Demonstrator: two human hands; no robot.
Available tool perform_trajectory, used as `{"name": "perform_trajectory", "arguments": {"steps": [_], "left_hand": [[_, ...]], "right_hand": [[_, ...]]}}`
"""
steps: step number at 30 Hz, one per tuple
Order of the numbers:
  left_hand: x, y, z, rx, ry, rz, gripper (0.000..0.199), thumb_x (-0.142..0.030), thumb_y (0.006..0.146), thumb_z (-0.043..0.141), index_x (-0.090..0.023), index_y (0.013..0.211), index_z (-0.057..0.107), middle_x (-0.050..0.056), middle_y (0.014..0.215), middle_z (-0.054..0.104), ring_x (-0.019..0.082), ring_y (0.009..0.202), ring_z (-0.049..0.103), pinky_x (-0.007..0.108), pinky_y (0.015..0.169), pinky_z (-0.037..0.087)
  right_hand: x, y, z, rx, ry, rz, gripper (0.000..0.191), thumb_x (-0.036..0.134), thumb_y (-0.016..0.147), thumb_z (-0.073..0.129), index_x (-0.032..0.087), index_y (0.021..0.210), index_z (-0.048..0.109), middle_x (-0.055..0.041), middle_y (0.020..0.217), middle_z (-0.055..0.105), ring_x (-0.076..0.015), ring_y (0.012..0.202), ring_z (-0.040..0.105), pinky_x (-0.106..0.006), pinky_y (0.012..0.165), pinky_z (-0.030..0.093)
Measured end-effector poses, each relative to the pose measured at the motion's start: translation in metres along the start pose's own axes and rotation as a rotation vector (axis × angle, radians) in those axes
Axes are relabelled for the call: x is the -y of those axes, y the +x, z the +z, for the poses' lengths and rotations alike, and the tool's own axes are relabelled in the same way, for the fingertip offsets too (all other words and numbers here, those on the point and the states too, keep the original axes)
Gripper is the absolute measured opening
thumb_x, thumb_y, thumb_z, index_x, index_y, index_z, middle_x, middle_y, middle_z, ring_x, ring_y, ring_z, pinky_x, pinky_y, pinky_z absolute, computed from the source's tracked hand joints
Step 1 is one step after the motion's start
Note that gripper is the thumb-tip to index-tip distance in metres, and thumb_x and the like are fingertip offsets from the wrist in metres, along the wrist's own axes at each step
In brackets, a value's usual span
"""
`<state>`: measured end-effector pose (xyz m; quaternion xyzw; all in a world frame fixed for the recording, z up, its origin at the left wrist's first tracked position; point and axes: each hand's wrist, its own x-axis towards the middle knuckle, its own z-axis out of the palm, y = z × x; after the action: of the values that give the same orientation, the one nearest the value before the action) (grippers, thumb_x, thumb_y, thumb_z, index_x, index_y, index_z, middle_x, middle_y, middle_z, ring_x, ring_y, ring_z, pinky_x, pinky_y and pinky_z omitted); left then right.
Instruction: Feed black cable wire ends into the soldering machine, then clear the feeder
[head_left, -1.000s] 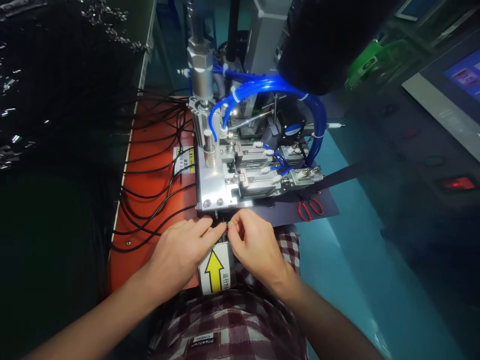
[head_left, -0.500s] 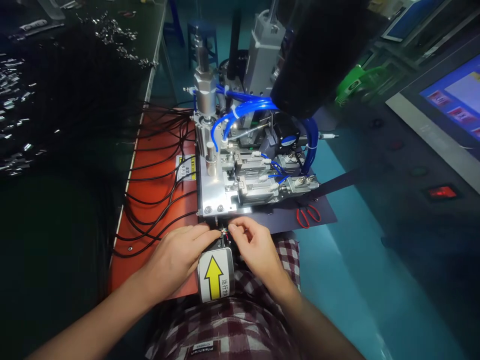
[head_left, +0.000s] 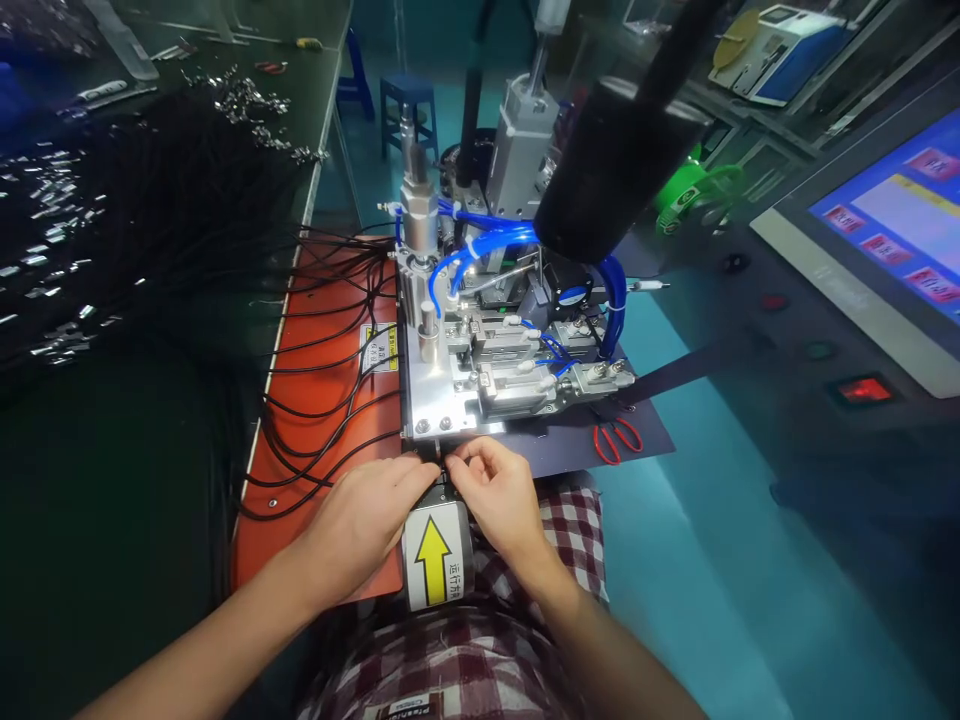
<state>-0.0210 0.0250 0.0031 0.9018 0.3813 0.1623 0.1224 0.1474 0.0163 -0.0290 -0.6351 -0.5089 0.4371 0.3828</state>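
My left hand [head_left: 375, 515] is closed at the front edge of the machine [head_left: 442, 385], thumb and forefinger pinched over a narrow dark track. A black cable [head_left: 319, 483] runs in from the left under this hand, and its end is hidden by the fingers. Almost touching the left thumb, my right hand [head_left: 499, 500] is pinched closed over the same track; what lies between its fingertips is too small and covered to make out. Just below both hands sits a white label with a yellow arrow [head_left: 433, 560] on the track's cover.
More black cables [head_left: 322, 405] cross an orange board [head_left: 307, 560] to a dark heap with shiny metal ends [head_left: 60, 200]. Red-handled scissors [head_left: 617, 440] lie right of the machine. A black cylinder [head_left: 611, 170] hangs above, and a touchscreen panel [head_left: 892, 230] stands at the right.
My right hand has shifted slightly left, closer to the left thumb. Small red and pale wire ends that showed between the hands are now covered. The camera view has shifted slightly.
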Motion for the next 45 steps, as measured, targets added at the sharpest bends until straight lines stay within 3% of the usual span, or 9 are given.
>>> {"name": "perform_trajectory", "arguments": {"steps": [10,16,19,24,30,32,37,41,45], "left_hand": [[0.002,-0.001,0.0,0.008,-0.063,0.004,0.024,-0.01,0.088,0.038,-0.015,0.097,0.06,0.008,0.089,0.067,0.018,0.075,0.063,0.029,0.065,0.05],[0.001,-0.001,-0.001,0.045,-0.071,-0.017,0.021,-0.011,0.089,0.041,-0.015,0.099,0.059,0.007,0.086,0.066,0.019,0.074,0.062,0.03,0.064,0.049],[0.0,-0.001,0.0,0.049,-0.059,-0.022,0.022,-0.011,0.088,0.041,-0.015,0.099,0.06,0.006,0.084,0.066,0.02,0.071,0.061,0.031,0.062,0.049],[0.002,0.0,0.001,0.03,-0.046,-0.009,0.023,-0.01,0.088,0.04,-0.014,0.096,0.061,0.009,0.089,0.067,0.021,0.075,0.063,0.032,0.063,0.05],[0.001,-0.001,0.001,0.012,-0.038,0.006,0.025,-0.009,0.088,0.038,-0.013,0.095,0.061,0.01,0.088,0.068,0.023,0.074,0.064,0.033,0.06,0.051],[0.001,0.0,0.001,0.009,-0.036,0.009,0.024,-0.009,0.088,0.038,-0.013,0.095,0.061,0.01,0.088,0.067,0.023,0.074,0.063,0.034,0.061,0.051],[0.002,0.0,0.001,0.021,-0.039,-0.003,0.022,-0.008,0.087,0.042,-0.015,0.097,0.06,0.008,0.088,0.067,0.022,0.073,0.063,0.033,0.061,0.051],[0.003,-0.001,0.003,0.007,-0.018,0.005,0.021,-0.01,0.088,0.042,-0.015,0.098,0.06,0.007,0.087,0.067,0.022,0.073,0.062,0.033,0.061,0.05],[0.004,-0.003,0.004,-0.001,-0.02,0.01,0.021,-0.01,0.088,0.044,-0.015,0.1,0.059,0.006,0.087,0.066,0.021,0.074,0.062,0.032,0.062,0.049]], "right_hand": [[-0.002,-0.001,-0.003,0.072,0.482,0.27,0.016,0.031,0.07,0.065,0.017,0.068,0.057,0.0034,0.057,0.052,-0.0098,0.05,0.041,-0.024,0.05,0.033],[-0.01,0.001,-0.005,0.1,0.578,0.411,0.017,0.029,0.068,0.065,0.016,0.063,0.056,0.0074,0.049,0.038,-0.0066,0.045,0.026,-0.022,0.043,0.018],[-0.015,-0.008,-0.007,0.068,0.546,0.389,0.024,0.037,0.07,0.065,0.015,0.066,0.057,0.0075,0.05,0.036,-0.0064,0.046,0.025,-0.022,0.043,0.017],[-0.005,-0.022,-0.007,0.145,0.348,0.276,0.025,0.04,0.075,0.061,0.015,0.072,0.061,0.0043,0.054,0.044,-0.0082,0.047,0.033,-0.023,0.045,0.025],[0.014,-0.019,-0.014,-0.027,-0.248,-0.134,0.019,0.025,0.08,0.053,0.019,0.062,0.054,0.0026,0.058,0.047,-0.0113,0.055,0.041,-0.026,0.056,0.031],[0.011,-0.013,-0.016,0.016,-0.158,-0.095,0.018,0.026,0.08,0.054,0.019,0.063,0.054,0.0029,0.058,0.047,-0.011,0.055,0.04,-0.025,0.054,0.03],[-0.01,-0.001,-0.016,0.235,0.328,0.211,0.021,0.035,0.074,0.061,0.017,0.064,0.055,0.0052,0.052,0.044,-0.0087,0.045,0.035,-0.023,0.045,0.027],[-0.02,0.002,-0.012,0.218,0.379,0.186,0.031,0.045,0.082,0.052,0.017,0.072,0.056,0.0031,0.059,0.05,-0.0093,0.046,0.043,-0.024,0.047,0.032],[-0.022,0.003,-0.004,0.235,0.328,0.106,0.031,0.044,0.085,0.05,0.019,0.067,0.048,0.0062,0.052,0.042,-0.0093,0.045,0.039,-0.024,0.046,0.03]]}}
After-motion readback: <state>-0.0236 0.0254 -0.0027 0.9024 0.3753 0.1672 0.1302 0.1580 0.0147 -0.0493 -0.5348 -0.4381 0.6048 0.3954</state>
